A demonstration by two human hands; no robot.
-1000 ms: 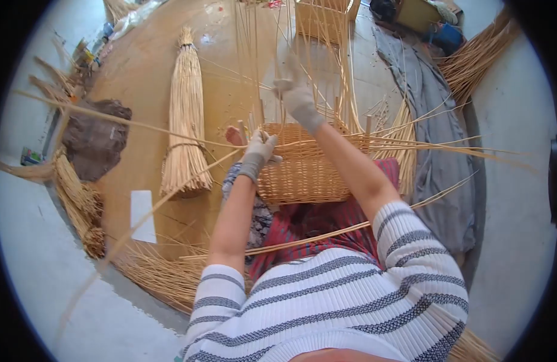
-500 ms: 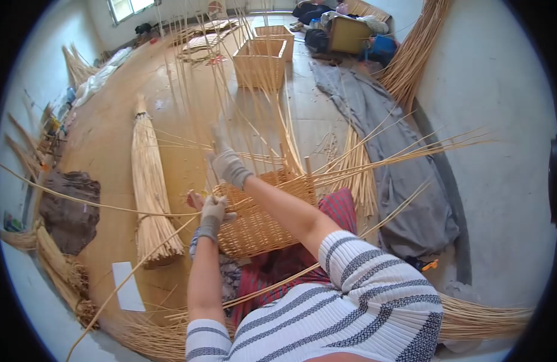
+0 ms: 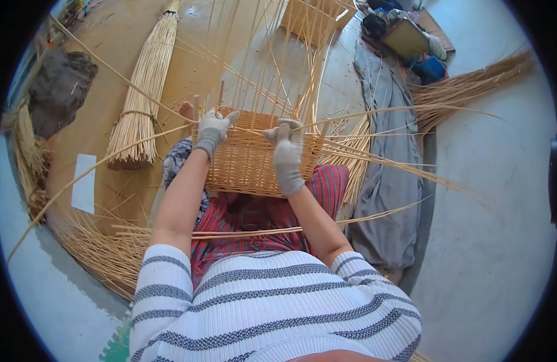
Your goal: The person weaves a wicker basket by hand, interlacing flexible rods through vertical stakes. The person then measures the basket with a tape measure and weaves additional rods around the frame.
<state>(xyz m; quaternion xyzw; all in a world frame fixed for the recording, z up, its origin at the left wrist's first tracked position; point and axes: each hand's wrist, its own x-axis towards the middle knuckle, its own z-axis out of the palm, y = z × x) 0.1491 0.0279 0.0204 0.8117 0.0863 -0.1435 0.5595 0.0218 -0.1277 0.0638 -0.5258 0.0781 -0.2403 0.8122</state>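
Observation:
A partly woven rectangular wicker basket (image 3: 245, 158) rests against my lap, with tall upright stakes (image 3: 272, 72) rising from its far side. My left hand (image 3: 213, 131), in a pale glove, is closed at the basket's left top corner around a wicker rod (image 3: 130, 143) that trails down to the left. At the rim's right part, my gloved right hand (image 3: 287, 154) has its fingers closed on a thin wicker strand (image 3: 363, 113) running off to the right. More loose strands fan out past the right corner. The fingertips are partly hidden.
A tied bundle of peeled rods (image 3: 147, 84) lies at left on the floor. Further off stands a finished-looking box basket (image 3: 308, 23). Grey cloth (image 3: 384, 199) and a brown rod bundle (image 3: 465, 90) lie along the right wall. Loose rods (image 3: 103, 250) spread at lower left.
My right hand has come down from among the stakes to the basket's right rim and closed on a strand. My left hand stays at the left corner. The view has tilted downward.

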